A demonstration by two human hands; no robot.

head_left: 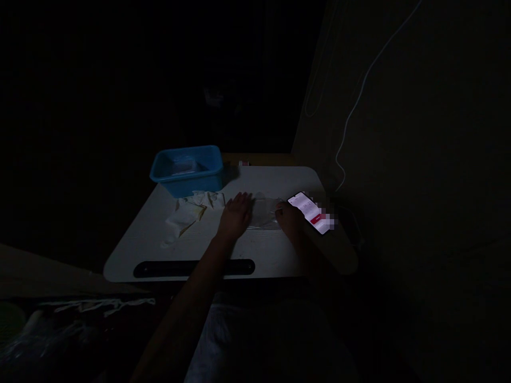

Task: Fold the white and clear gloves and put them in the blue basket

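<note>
A clear plastic bag (265,214) lies flat on the small white table (271,250) between my hands. My left hand (236,214) rests with its fingers stretched out at the left end of the plastic. At the opposite end, the fingers of my right hand (289,215) are curled closed on the edge of it; the dim light hides the exact grip. Just right of that hand is a phone (305,208) with a lit screen. Crumpled white pieces with brownish edges (187,215), perhaps paper or wrapping, lie left of my left hand.
At the table's back left stands a blue plastic basin (191,183) with something pale inside. A black slot (171,268) runs along the near edge. A white cable (361,90) hangs down the wall on the right. The room around is very dark.
</note>
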